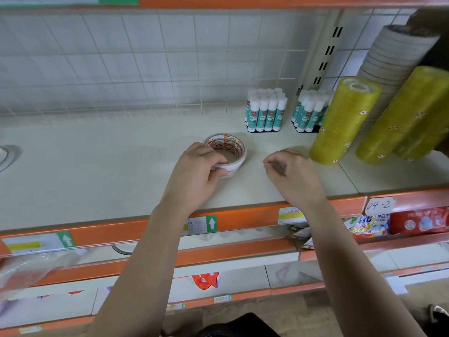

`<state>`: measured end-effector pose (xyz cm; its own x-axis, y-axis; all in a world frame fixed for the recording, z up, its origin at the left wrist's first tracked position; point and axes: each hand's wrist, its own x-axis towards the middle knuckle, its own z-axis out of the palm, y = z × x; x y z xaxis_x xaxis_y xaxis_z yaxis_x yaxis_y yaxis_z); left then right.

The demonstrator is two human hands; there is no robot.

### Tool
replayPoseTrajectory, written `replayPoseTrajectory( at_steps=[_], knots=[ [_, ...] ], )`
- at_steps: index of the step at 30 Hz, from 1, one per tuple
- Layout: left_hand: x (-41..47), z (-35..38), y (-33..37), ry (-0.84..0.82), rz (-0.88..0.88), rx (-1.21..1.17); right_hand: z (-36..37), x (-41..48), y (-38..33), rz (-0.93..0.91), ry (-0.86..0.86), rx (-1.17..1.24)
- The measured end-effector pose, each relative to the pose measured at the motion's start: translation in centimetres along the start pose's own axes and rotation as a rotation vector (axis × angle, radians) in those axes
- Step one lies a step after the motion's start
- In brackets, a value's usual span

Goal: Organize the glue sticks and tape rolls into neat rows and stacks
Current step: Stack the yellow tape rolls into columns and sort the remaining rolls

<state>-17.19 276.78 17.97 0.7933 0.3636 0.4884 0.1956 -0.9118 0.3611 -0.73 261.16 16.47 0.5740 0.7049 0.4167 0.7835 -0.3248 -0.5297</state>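
A short stack of white tape rolls [230,148] lies flat on the cream shelf [97,171]. My left hand [196,171] grips its near left side, thumb over the rim. My right hand [291,173] hovers just to the right, fingers curled, holding nothing. Behind stand two upright packs of white-capped teal glue sticks [266,113] [309,113]. To the right are tall wrapped columns of yellow tape [345,120] [401,115], and a leaning column of beige tape rolls [393,59] behind them.
A grey tape roll [8,154] shows partly at the shelf's left edge. A white wire grid [145,64] backs the shelf. An orange price rail [243,220] runs along the front. Lower shelves hold packaged goods [418,221] at right.
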Motion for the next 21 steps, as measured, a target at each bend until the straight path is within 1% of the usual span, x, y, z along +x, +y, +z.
replayPoseTrajectory(
  at_steps=[5, 12, 17, 21],
  knots=[
    [-0.28, 0.1, -0.44, -0.057, -0.023, -0.016, 0.09, -0.04, -0.03, -0.005, 0.008, -0.001],
    [0.0, 0.23, -0.66, -0.037, -0.001, 0.007, 0.1, -0.01, 0.06, 0.004, 0.004, 0.0],
    [-0.04, -0.15, -0.68, -0.099, -0.056, -0.012, -0.03, -0.07, -0.1, 0.02, -0.002, 0.003],
    [0.38, -0.3, -0.52, -0.148, -0.069, 0.025, -0.06, 0.0, -0.09, 0.034, -0.02, -0.002]
  ],
)
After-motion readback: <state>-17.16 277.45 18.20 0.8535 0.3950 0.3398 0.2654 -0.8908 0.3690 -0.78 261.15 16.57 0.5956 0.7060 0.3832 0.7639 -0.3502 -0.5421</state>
